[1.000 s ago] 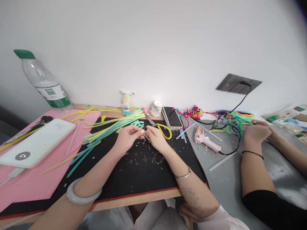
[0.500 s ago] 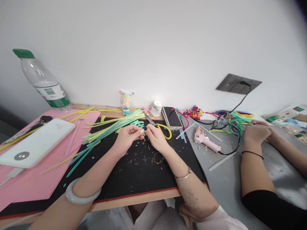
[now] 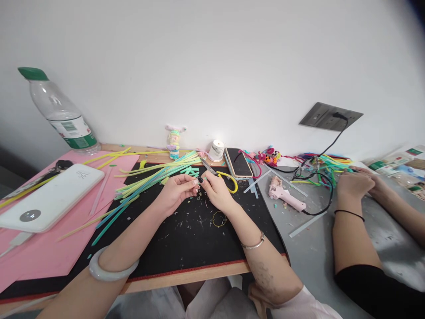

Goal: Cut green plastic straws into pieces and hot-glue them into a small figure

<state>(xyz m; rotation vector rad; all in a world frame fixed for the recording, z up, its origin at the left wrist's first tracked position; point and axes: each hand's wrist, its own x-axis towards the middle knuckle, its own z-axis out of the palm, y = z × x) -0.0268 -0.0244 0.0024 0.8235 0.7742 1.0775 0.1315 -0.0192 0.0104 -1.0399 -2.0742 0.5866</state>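
Observation:
My left hand (image 3: pixel 175 190) and my right hand (image 3: pixel 216 189) meet over the black mat (image 3: pixel 186 239), fingertips pinched together on a small dark piece I cannot make out. A bundle of green, blue and yellow pipe cleaners (image 3: pixel 152 179) lies just left of my left hand. Yellow-handled scissors (image 3: pixel 223 177) rest right behind my right hand. A thin wire ring (image 3: pixel 219 218) lies on the mat under my right wrist.
A white power bank (image 3: pixel 49 197) sits on pink paper (image 3: pixel 43 252), a water bottle (image 3: pixel 61 113) behind it. A phone (image 3: pixel 238 162), tape roll (image 3: pixel 217 150), small figure (image 3: pixel 174 141) and pink glue gun (image 3: pixel 285 193) are near. Another person's hands (image 3: pixel 357 184) work among pipe cleaners at right.
Almost nothing differs; my fingertips have shifted slightly on the small piece and the other person's hands have moved a little.

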